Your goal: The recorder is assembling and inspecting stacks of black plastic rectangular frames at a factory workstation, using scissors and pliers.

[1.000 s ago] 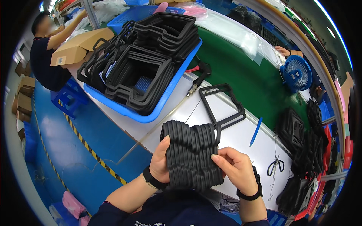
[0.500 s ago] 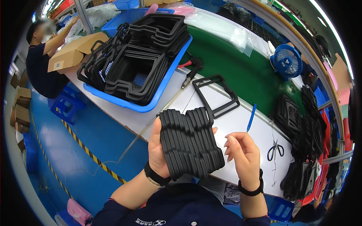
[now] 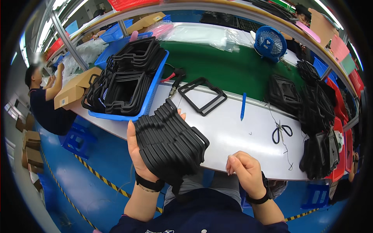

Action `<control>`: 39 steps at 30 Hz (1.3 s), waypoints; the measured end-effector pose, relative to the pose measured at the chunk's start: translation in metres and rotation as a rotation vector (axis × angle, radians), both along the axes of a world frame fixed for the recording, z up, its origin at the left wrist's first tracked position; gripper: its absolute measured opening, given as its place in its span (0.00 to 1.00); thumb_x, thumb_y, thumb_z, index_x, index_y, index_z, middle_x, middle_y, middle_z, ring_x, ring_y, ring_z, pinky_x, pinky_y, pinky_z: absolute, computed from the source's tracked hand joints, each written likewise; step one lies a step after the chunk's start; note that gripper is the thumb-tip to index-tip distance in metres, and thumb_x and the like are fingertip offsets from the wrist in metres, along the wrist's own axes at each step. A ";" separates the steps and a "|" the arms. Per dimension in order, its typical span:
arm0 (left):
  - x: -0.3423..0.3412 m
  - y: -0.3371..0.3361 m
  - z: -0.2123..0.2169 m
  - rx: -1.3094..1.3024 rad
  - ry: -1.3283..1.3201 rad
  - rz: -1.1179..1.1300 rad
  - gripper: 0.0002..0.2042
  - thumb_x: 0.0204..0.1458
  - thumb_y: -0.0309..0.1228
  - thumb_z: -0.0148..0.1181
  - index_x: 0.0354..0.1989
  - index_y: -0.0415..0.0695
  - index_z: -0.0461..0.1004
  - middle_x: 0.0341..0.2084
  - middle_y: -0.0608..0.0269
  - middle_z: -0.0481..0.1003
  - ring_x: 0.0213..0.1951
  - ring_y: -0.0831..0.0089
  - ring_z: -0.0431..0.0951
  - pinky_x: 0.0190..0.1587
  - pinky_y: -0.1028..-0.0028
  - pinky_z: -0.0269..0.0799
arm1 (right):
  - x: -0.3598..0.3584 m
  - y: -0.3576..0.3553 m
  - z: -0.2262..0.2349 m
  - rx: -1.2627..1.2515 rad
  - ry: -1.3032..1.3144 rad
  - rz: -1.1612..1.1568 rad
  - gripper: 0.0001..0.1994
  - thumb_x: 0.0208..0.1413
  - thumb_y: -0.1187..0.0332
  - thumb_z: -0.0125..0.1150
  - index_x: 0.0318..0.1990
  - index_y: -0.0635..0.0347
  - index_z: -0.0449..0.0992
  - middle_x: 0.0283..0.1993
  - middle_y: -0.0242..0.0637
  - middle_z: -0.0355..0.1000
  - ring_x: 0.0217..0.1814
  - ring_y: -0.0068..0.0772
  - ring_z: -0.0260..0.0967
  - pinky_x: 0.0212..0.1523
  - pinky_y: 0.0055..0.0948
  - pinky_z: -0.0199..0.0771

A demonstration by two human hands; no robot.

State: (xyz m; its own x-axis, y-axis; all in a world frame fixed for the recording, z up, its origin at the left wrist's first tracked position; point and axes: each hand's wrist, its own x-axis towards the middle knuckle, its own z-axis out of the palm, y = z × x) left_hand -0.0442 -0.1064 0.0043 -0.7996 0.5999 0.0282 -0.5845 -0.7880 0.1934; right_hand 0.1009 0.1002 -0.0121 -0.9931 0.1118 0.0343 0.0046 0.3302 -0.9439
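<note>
Left hand (image 3: 140,156) is gripping a bunch of black frames (image 3: 171,141), right hand (image 3: 246,173) is hovering half-open by the white table (image 3: 229,136), blue floor (image 3: 99,149) showing below.

The stack of black frames (image 3: 171,141) is covering the palm of the left hand (image 3: 142,158) and most of its fingers. The fingers of the right hand (image 3: 246,173) are curling and partly hiding one another, so I cannot tell if they are pinching something small. Piled frames (image 3: 123,105) are concealing most of the blue basket's (image 3: 112,116) inside. A co-worker's (image 3: 46,112) face is appearing blurred. The lower edge is cutting off the dark shirt (image 3: 206,213).
</note>
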 end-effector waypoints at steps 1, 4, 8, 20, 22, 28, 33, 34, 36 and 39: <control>0.004 0.002 0.001 0.011 0.025 -0.025 0.42 0.54 0.59 0.40 0.65 0.31 0.46 0.63 0.36 0.49 0.65 0.47 0.50 0.63 0.46 0.50 | -0.002 0.001 -0.004 -0.231 0.043 -0.070 0.08 0.59 0.71 0.52 0.38 0.67 0.74 0.35 0.35 0.71 0.35 0.26 0.69 0.41 0.23 0.69; 0.018 0.008 -0.003 -0.077 0.125 -0.137 0.41 0.55 0.57 0.41 0.64 0.31 0.46 0.63 0.35 0.48 0.66 0.46 0.47 0.63 0.46 0.51 | -0.004 0.016 -0.013 -0.669 0.014 -0.089 0.15 0.61 0.67 0.51 0.50 0.68 0.71 0.50 0.43 0.69 0.54 0.35 0.67 0.58 0.29 0.64; 0.031 -0.018 -0.024 -0.410 0.145 -0.244 0.42 0.52 0.55 0.47 0.65 0.33 0.46 0.61 0.32 0.52 0.63 0.43 0.56 0.60 0.43 0.54 | -0.018 0.006 -0.021 -1.447 -0.276 0.221 0.36 0.63 0.44 0.36 0.60 0.75 0.58 0.57 0.50 0.63 0.65 0.43 0.55 0.68 0.36 0.51; 0.032 -0.035 -0.035 -0.478 0.229 -0.575 0.43 0.28 0.32 0.68 0.59 0.31 0.58 0.54 0.45 0.66 0.55 0.54 0.68 0.57 0.61 0.63 | -0.052 -0.056 -0.082 -2.242 -0.144 1.029 0.48 0.44 0.25 0.36 0.62 0.58 0.58 0.57 0.41 0.66 0.55 0.35 0.68 0.50 0.35 0.73; 0.030 -0.035 -0.034 -0.444 0.483 -0.592 0.40 0.25 0.29 0.69 0.55 0.29 0.64 0.51 0.45 0.69 0.53 0.54 0.70 0.54 0.64 0.65 | -0.055 -0.060 -0.069 -2.180 -0.234 0.688 0.51 0.41 0.23 0.37 0.61 0.59 0.60 0.55 0.43 0.68 0.53 0.35 0.70 0.47 0.35 0.75; 0.026 -0.031 -0.046 -0.346 0.804 -0.344 0.40 0.27 0.28 0.71 0.55 0.29 0.62 0.53 0.43 0.66 0.54 0.52 0.68 0.55 0.62 0.63 | -0.077 -0.045 -0.024 -1.974 -0.142 0.414 0.47 0.48 0.27 0.37 0.59 0.65 0.64 0.56 0.46 0.67 0.55 0.39 0.68 0.56 0.39 0.69; 0.028 -0.032 -0.041 -0.327 1.040 -0.317 0.26 0.35 0.27 0.68 0.47 0.30 0.72 0.45 0.46 0.73 0.50 0.55 0.72 0.51 0.68 0.64 | -0.073 -0.036 -0.020 -1.967 -0.070 0.381 0.42 0.54 0.33 0.41 0.57 0.67 0.66 0.57 0.49 0.66 0.57 0.43 0.67 0.57 0.41 0.67; 0.027 -0.035 -0.040 -0.323 1.040 -0.314 0.26 0.35 0.27 0.68 0.47 0.30 0.72 0.45 0.46 0.73 0.50 0.55 0.72 0.51 0.68 0.64 | -0.071 -0.036 -0.016 -1.963 -0.072 0.380 0.42 0.54 0.33 0.41 0.57 0.67 0.66 0.57 0.49 0.66 0.57 0.43 0.67 0.57 0.41 0.67; 0.027 -0.040 -0.035 -0.455 1.193 -0.419 0.22 0.38 0.27 0.67 0.44 0.32 0.73 0.40 0.50 0.75 0.45 0.61 0.73 0.47 0.70 0.66 | -0.070 -0.038 -0.010 -1.679 -0.242 0.248 0.59 0.41 0.21 0.37 0.66 0.70 0.47 0.68 0.63 0.42 0.70 0.59 0.44 0.65 0.54 0.49; 0.020 -0.052 -0.054 -0.418 1.252 -0.628 0.16 0.42 0.27 0.65 0.40 0.34 0.74 0.36 0.55 0.75 0.40 0.66 0.74 0.42 0.71 0.66 | -0.063 -0.038 -0.004 -1.683 -0.255 0.223 0.52 0.47 0.28 0.42 0.64 0.71 0.52 0.66 0.62 0.48 0.69 0.55 0.49 0.64 0.52 0.54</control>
State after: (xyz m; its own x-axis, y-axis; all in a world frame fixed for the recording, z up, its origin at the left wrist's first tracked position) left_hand -0.0244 -0.1579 -0.0498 0.0068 0.9722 0.2342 -0.0852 -0.2328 0.9688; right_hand 0.0379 0.0624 -0.0162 -0.9546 -0.2742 -0.1163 0.2934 -0.9330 -0.2085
